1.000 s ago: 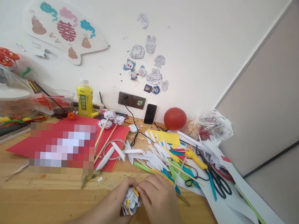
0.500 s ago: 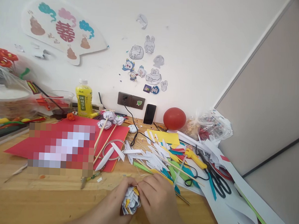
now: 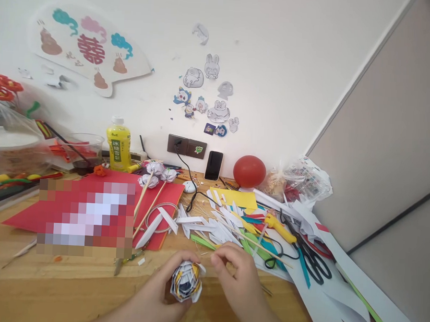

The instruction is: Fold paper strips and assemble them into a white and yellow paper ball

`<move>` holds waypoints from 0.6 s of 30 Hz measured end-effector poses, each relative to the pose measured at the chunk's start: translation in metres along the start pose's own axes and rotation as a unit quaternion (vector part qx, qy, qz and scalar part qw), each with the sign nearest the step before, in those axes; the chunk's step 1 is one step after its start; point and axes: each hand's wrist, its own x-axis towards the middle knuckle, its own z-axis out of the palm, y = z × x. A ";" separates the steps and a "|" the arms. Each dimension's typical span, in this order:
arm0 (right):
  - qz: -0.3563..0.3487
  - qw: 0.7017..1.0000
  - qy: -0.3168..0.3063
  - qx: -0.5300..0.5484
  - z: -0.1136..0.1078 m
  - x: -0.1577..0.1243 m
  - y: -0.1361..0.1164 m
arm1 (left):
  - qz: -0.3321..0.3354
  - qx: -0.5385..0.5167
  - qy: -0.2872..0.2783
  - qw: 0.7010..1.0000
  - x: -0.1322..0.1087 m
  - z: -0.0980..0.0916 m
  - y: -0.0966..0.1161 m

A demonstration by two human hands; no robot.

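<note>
A rounded body of interlocked folded paper pieces (image 3: pixel 187 280), white with yellow and a dark hollow at its centre, is held over the wooden table. My left hand (image 3: pixel 171 279) wraps around it from the left, fingers behind and thumb below. A white paper tab sticks out at its upper right. Just to the right, my right hand (image 3: pixel 238 277) is clear of the paper body. Its thumb and forefinger are brought together in a pinch, and I cannot make out whether anything is between them.
Folded white paper strips (image 3: pixel 197 222) and coloured ones lie scattered behind my hands. On the right are a yellow glue gun (image 3: pixel 279 229) and black scissors (image 3: pixel 316 262). Paper flowers on sticks (image 3: pixel 154 170) rest on red paper (image 3: pixel 91 183). A yellow bottle (image 3: pixel 118 146), phone (image 3: pixel 214 165) and red balloon (image 3: pixel 249 171) stand behind.
My right hand has come off the paper body and moved a little to the right. The paper body has turned slightly in my left hand, showing more of its hollow.
</note>
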 end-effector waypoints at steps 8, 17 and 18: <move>0.083 0.990 -0.058 0.096 0.011 -0.006 -0.009 | -0.006 -0.010 -0.001 1.000 0.001 0.001 -0.004; 0.090 0.985 -0.072 0.127 0.008 -0.003 -0.010 | 0.006 0.005 0.011 1.000 0.000 -0.001 -0.002; 0.090 0.983 -0.077 0.137 0.007 -0.003 -0.010 | 0.009 0.001 0.010 1.000 0.001 -0.001 -0.001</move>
